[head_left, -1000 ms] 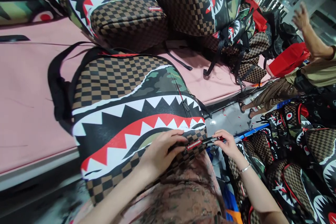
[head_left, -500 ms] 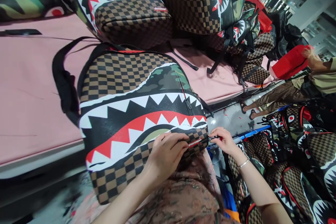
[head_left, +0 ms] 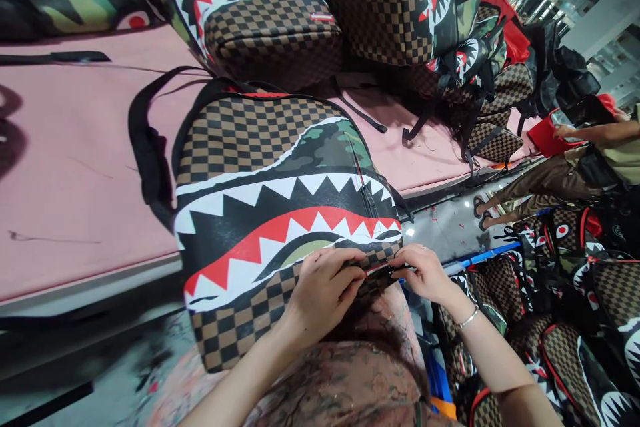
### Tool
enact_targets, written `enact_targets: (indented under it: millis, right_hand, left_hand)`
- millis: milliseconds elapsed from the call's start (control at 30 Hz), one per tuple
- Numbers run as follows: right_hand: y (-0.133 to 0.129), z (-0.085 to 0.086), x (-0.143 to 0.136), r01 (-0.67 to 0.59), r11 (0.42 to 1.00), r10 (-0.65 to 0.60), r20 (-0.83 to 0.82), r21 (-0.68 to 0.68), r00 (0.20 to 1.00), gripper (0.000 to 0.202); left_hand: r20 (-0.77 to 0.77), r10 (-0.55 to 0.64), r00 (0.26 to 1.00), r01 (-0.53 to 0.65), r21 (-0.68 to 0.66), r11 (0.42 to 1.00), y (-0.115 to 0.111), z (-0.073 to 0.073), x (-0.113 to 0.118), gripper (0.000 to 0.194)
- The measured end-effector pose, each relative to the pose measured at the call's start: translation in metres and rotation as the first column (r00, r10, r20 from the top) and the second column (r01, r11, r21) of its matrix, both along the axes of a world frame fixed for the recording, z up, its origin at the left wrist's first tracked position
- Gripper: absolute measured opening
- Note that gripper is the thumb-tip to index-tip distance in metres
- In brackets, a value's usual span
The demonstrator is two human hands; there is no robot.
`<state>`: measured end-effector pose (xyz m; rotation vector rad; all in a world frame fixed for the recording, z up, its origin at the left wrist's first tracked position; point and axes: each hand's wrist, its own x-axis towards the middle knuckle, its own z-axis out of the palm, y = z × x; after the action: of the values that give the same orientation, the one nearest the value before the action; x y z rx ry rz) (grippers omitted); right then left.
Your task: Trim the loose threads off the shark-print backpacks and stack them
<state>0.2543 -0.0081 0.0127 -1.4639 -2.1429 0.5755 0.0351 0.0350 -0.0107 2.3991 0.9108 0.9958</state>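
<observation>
A checkered backpack (head_left: pixel 270 127) printed with a shark mouth lies at the edge of the pink table, its lower end towards my body. My left hand (head_left: pixel 325 293) rests on its lower checkered panel, thumb and fingers pinching it beside a short red-and-white strip (head_left: pixel 376 271). At the other end of that strip, my right hand (head_left: pixel 423 273) pinches a small black zipper pull, mostly hidden by the fingers. A black cord with a pull (head_left: pixel 368 197) lies loose across the printed teeth. The backpack's black shoulder strap (head_left: pixel 145 153) loops out on the left.
More shark-print backpacks (head_left: pixel 275 33) crowd the far side of the pink table (head_left: pixel 80 167). Others are heaped on the floor at right (head_left: pixel 560 347). A person (head_left: pixel 595 160) stands by the table's far end, handling something red (head_left: pixel 545 137).
My right hand has moved left along the strip, closer to my left hand, which keeps its place on the backpack. The view has shifted slightly. The other person's hand has moved on the red item.
</observation>
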Motion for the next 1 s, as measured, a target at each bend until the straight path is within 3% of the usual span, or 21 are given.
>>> enact_targets:
  millis: [200, 333, 500, 600, 800, 1000]
  right_hand:
    - [-0.007, 0.003, -0.01, 0.06, 0.998, -0.06, 0.019, 0.011, 0.998, 0.014]
    - [-0.02, 0.002, -0.018, 0.182, 0.983, -0.182, 0.023, 0.008, 0.983, 0.014]
    - [-0.049, -0.001, -0.035, 0.41, 0.912, -0.409, -0.053, -0.005, 0.911, 0.012]
    - [-0.064, -0.001, -0.052, 0.507, 0.861, -0.507, -0.015, 0.04, 0.862, 0.012]
    - [-0.068, -0.003, -0.083, 0.546, 0.836, -0.548, 0.132, 0.061, 0.826, 0.015]
    - [-0.061, -0.008, -0.093, 0.604, 0.797, -0.602, 0.128, 0.029, 0.788, 0.015]
  left_hand:
    - [0.008, -0.008, 1.0, 0.008, -0.005, 1.0, -0.001, 0.003, -0.001, 0.017]
    - [0.025, 0.009, 1.0, -0.007, -0.077, 0.997, -0.002, 0.005, 0.0, 0.017]
    - [0.069, 0.049, 0.996, -0.037, -0.156, 0.987, -0.003, 0.004, 0.002, 0.015]
    - [0.093, 0.045, 0.995, -0.029, -0.164, 0.986, -0.004, 0.003, 0.002, 0.014]
    - [0.106, 0.043, 0.993, -0.031, -0.116, 0.993, -0.008, 0.003, 0.002, 0.012]
    - [0.101, 0.072, 0.992, -0.072, -0.007, 0.997, -0.017, -0.003, 0.003, 0.011]
